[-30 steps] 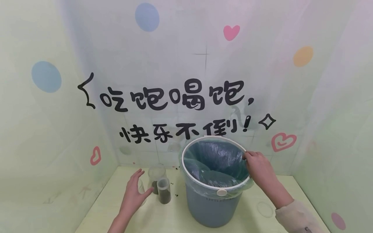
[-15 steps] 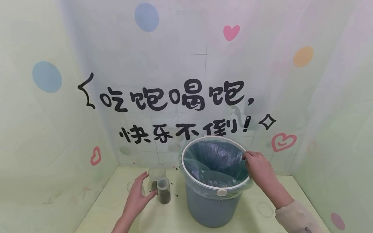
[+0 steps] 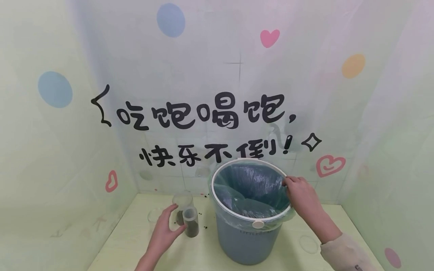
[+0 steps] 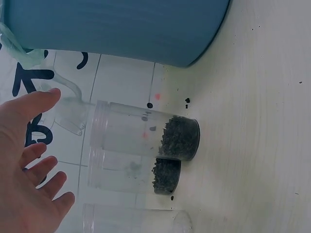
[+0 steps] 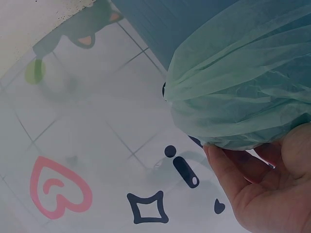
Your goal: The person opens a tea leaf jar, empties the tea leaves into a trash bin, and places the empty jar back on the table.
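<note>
Leftmost jar (image 4: 133, 219): clear, with no granules visible in it, stood on the table (image 3: 118, 246) at the left hand's outer side, where a careless reach could have knocked it

Left hand (image 3: 162, 231): thumb and fingers spread apart, holding nothing, close to the front jar and seemingly short of touching it; closing low on opposite sides looked steadier than pinching the mouth

Rear jar (image 3: 183, 199): wider, clear, dark at the bottom, partly hidden behind the front jar; whether the two touched could not be told, so the fingers needed to slip in without nudging it

Front jar (image 3: 191, 226): upright on the table, left of the trash bin, dark granules (image 4: 179, 138) at its base; whether a lid closed it was unclear, so keeping it level seemed wise

Crumbs (image 3: 205, 227): dark specks on the table between front jar and trash bin, a hint that tilting could spill more

Trash bin (image 3: 246, 248): blue, upright, apart from the front jar, its green liner (image 3: 251, 180) draped at the white ring (image 3: 213, 185)

Right hand (image 3: 301, 194): clamped on the bin's right rim; a firm hold without tugging the liner suited best
</note>
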Available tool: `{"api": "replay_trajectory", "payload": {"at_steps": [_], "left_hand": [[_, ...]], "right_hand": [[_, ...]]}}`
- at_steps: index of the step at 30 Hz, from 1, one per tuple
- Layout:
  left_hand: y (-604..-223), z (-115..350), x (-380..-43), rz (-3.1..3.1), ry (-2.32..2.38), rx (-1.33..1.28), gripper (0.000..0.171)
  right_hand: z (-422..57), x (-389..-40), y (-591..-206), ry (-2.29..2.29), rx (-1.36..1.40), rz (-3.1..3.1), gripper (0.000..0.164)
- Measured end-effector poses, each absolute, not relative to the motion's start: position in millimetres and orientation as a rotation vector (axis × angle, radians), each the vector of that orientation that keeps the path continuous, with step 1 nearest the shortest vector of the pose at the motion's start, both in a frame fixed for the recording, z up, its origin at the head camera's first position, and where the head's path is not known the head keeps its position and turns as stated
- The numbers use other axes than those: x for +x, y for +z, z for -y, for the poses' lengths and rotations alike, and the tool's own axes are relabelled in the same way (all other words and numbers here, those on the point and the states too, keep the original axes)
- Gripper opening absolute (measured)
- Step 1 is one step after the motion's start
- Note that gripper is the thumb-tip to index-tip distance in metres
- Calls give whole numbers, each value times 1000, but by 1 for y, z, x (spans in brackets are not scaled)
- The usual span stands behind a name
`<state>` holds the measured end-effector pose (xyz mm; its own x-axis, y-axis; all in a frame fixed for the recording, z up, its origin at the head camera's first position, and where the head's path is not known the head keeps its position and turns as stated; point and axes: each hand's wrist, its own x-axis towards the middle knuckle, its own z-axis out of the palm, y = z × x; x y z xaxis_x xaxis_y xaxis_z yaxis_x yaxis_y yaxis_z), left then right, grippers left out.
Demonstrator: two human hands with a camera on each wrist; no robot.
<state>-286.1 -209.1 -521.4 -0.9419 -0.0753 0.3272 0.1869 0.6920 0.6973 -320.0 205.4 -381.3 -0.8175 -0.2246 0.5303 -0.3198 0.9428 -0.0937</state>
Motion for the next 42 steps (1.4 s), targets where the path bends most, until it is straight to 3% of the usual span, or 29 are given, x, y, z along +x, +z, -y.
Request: {"api": "replay_trajectory", "payload": {"at_steps": [42], "left_hand": [[-580, 190, -300, 2595, -1378, 55, 77]], "right_hand": [[-205, -319, -383, 255, 369, 2586, 10]]}}
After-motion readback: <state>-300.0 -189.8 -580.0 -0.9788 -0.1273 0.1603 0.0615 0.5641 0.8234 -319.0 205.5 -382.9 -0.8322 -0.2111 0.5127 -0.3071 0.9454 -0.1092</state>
